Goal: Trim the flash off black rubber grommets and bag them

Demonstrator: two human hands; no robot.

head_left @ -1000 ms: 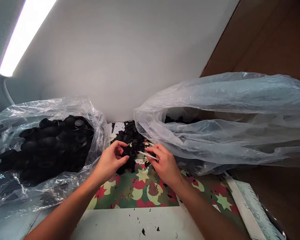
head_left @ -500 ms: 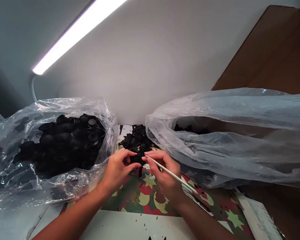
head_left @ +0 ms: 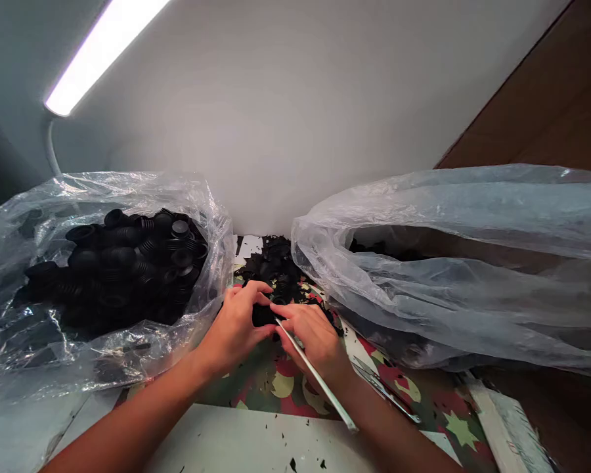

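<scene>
I see left hand [head_left: 236, 325] pinching black rubber cap [head_left: 263, 315] over star-print mat [head_left: 280, 384]. Right hand [head_left: 312, 335] gripping thin white stick [head_left: 315, 376], now swung tip-first against cap; poking seems underway.

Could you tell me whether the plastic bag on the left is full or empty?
Full: the left plastic bag is heaped with black rubber parts.

A clear plastic bag [head_left: 39, 315] full of black ribbed caps [head_left: 123, 263] sits at the left. A larger clear bag [head_left: 473, 263] lies at the right. A star-patterned sheet [head_left: 285, 387] covers the tabletop [head_left: 236, 440]. A lit tube lamp [head_left: 98, 52] hangs above.
</scene>
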